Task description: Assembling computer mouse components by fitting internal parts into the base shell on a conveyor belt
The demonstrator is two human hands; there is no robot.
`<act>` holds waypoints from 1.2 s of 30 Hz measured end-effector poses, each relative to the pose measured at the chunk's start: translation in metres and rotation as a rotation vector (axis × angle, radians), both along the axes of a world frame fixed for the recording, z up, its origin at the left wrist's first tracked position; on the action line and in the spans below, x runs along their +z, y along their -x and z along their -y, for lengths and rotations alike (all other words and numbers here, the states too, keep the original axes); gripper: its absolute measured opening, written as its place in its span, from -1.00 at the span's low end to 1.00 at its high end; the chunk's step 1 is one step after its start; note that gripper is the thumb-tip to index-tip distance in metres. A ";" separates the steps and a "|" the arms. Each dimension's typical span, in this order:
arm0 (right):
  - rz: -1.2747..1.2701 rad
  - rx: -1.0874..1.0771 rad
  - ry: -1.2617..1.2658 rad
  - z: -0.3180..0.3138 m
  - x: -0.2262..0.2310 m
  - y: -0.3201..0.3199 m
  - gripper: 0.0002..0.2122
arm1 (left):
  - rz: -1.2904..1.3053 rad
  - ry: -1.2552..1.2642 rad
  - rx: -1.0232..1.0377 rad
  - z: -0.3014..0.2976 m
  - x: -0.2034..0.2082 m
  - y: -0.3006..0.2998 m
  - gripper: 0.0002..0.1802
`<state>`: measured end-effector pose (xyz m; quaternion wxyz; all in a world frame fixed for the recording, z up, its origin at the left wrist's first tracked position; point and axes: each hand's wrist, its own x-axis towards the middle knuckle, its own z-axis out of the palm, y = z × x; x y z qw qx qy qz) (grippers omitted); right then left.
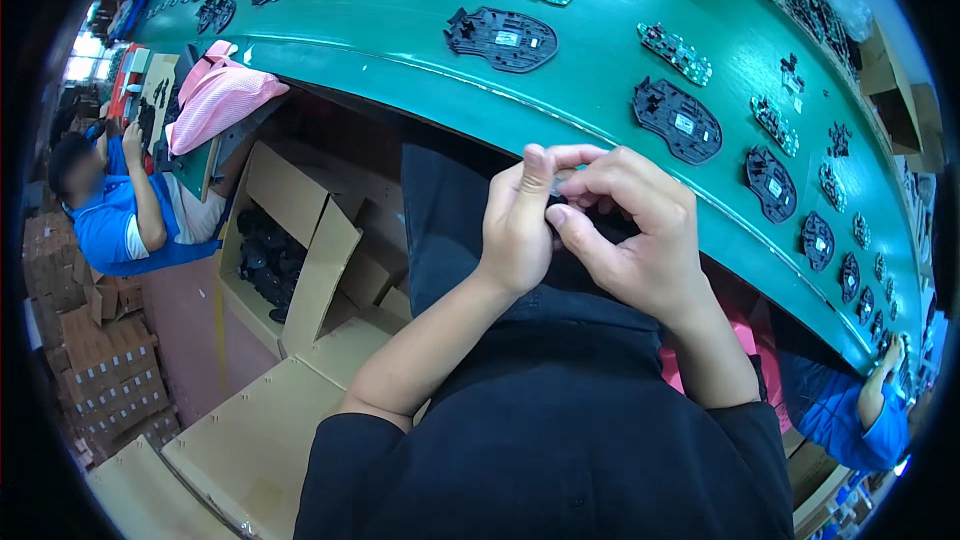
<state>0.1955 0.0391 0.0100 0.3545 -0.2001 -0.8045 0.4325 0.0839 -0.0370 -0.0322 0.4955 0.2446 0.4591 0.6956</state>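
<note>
Left hand point(518, 230): pinching small black plastic part point(560, 202), below green conveyor belt point(400, 30).
Right hand point(630, 235): gripping same part, touching left hand.

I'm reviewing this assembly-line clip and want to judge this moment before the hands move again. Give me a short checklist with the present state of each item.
1. Small dark part pinched between both hands: ok.
2. Left hand thumb and forefinger closed on it: ok.
3. Right hand fingers curled around it: ok.
4. Part's shape and orientation: cannot tell, fingers hide it.
5. Green conveyor belt just beyond the hands carries black base plates and green circuit boards: ok.
6. Open cardboard box of black parts at the person's left: ok.
</note>
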 end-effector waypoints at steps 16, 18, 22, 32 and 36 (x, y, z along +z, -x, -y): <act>0.174 -0.064 0.059 0.007 0.007 0.014 -0.97 | 0.218 0.001 0.027 0.009 0.002 0.009 -0.26; 0.136 -0.082 0.110 0.008 0.009 0.015 -0.97 | 0.411 -0.010 0.011 0.010 0.001 0.010 -0.32; -0.076 -0.042 0.439 0.011 0.009 0.022 -0.97 | 0.753 -0.077 -0.075 0.012 -0.007 0.023 -0.39; -0.337 0.035 0.470 0.006 -0.004 0.034 -0.94 | 0.480 -0.124 -0.192 0.026 0.023 0.036 -0.53; -0.264 0.051 0.073 0.002 -0.009 0.031 -0.92 | 0.307 -0.169 -0.171 0.033 0.028 0.043 -0.58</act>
